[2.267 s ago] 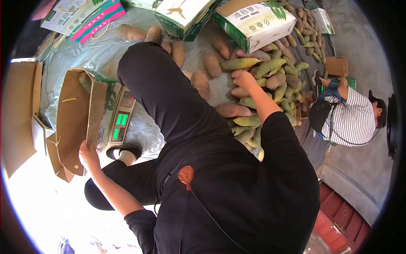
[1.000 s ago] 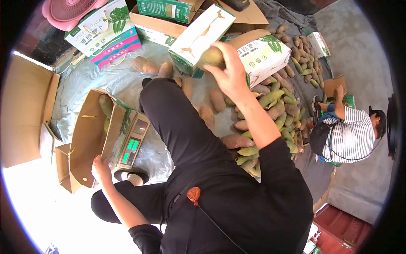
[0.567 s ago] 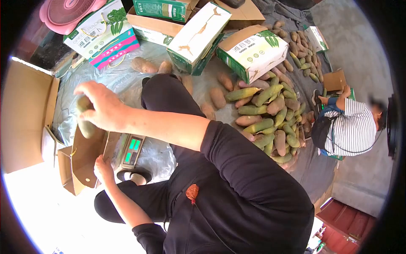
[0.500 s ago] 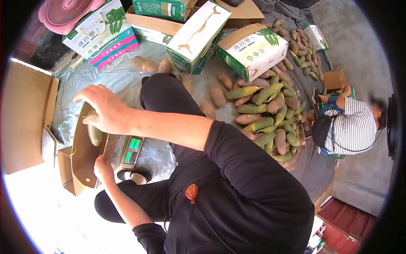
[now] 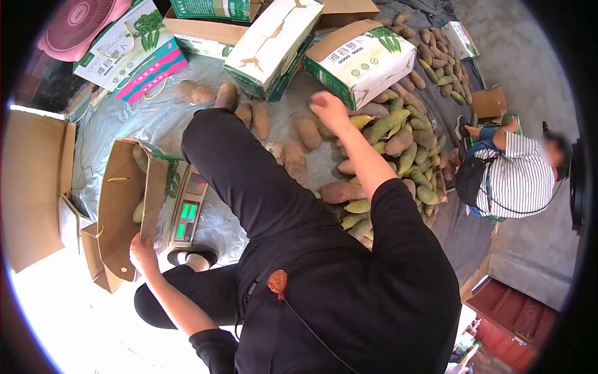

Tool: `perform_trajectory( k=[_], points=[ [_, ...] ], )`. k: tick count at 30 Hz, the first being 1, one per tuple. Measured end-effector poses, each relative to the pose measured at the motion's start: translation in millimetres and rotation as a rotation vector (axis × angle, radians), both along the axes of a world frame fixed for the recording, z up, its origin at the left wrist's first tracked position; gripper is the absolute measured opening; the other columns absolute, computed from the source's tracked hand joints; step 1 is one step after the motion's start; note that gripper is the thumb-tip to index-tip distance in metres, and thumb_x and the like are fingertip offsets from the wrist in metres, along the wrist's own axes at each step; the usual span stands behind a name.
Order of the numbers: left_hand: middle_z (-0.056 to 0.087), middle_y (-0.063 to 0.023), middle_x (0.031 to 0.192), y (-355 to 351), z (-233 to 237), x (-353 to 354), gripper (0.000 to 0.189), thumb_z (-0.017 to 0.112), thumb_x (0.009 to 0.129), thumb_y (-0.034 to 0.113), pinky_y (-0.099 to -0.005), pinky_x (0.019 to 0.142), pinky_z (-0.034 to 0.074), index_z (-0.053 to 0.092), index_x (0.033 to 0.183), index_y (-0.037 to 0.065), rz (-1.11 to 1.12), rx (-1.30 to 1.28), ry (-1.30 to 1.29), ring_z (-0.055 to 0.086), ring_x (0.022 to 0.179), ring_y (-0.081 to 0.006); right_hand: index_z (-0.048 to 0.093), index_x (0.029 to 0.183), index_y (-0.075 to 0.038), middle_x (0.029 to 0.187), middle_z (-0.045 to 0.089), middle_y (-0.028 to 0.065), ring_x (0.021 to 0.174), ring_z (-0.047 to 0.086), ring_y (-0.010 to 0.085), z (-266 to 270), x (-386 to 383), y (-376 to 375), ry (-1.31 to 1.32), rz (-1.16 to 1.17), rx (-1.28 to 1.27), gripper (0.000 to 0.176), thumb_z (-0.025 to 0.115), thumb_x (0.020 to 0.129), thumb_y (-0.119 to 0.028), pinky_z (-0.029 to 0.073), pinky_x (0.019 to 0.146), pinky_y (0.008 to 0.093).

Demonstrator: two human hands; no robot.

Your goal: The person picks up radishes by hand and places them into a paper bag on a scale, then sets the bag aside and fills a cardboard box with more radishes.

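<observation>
My left hand (image 5: 144, 254) grips the near rim of an open cardboard box (image 5: 122, 234), with its fingers bent over the edge. Inside the box lie green radishes (image 5: 138, 212), partly hidden by its walls. The box rests on a digital scale (image 5: 187, 215) with lit green displays. My right hand (image 5: 330, 112) is in the air by the left edge of the radish pile (image 5: 405, 140), just below a printed white and green carton (image 5: 361, 62). Its fingers are loosely bent and apart, and I see nothing in them.
Several loose radishes (image 5: 295, 161) lie on the plastic sheet around my raised knee. More cartons (image 5: 274, 40) and a pink fan (image 5: 81, 25) stand at the back. At the right, a person in a striped shirt (image 5: 520, 177) sits near another radish heap (image 5: 445, 62).
My right hand has swung from above the open box over to the radish pile, leaving a radish in the box. My left hand stays on the box rim. The view has shifted slightly.
</observation>
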State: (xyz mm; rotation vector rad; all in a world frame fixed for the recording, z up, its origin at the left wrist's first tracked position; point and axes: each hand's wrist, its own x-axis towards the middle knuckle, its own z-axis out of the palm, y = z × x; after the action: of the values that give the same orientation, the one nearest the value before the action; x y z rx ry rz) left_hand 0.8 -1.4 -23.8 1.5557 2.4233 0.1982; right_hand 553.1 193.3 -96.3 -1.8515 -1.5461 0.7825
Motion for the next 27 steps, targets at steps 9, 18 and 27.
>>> perform_trajectory(
  k=[9, 18, 27],
  points=[
    [0.060, -0.0203, 0.084, 1.9, -1.9, -6.2, 0.020, 0.060, 0.073, 0.010, -0.0404, 0.071, 0.046, 0.059, 0.090, -0.001, -0.015, -0.054, 0.045, 0.059, 0.081, -0.0370, 0.049, 0.119, -0.008, 0.093, 0.059, 0.0117, 0.080, 0.059, 0.0195, -83.4, 131.9, -54.8, -0.059, -0.526, -0.495, 0.046, 0.063, 0.075, -0.009, 0.049, 0.067, 0.0363],
    [0.059, -0.0210, 0.081, 1.3, -0.8, -2.2, 0.018, 0.060, 0.072, 0.008, -0.0402, 0.069, 0.045, 0.058, 0.085, -0.004, 0.012, 0.034, 0.033, 0.058, 0.077, -0.0367, 0.022, 0.140, -0.019, 0.106, 0.054, 0.0115, 0.085, 0.056, 0.0236, -63.5, 145.1, -35.1, 0.208, -0.701, -0.580, 0.071, 0.062, 0.082, -0.011, 0.050, 0.069, 0.0375],
    [0.059, -0.0194, 0.079, 0.5, -1.0, -1.8, 0.017, 0.060, 0.071, 0.006, -0.0401, 0.069, 0.044, 0.058, 0.085, -0.003, 0.028, 0.059, 0.021, 0.058, 0.076, -0.0357, 0.015, 0.142, -0.020, 0.141, 0.028, 0.0137, 0.122, 0.035, 0.0329, -75.0, 152.9, -23.0, 0.417, -0.711, -0.668, 0.078, 0.063, 0.081, -0.016, 0.042, 0.087, 0.0462]
  ],
)
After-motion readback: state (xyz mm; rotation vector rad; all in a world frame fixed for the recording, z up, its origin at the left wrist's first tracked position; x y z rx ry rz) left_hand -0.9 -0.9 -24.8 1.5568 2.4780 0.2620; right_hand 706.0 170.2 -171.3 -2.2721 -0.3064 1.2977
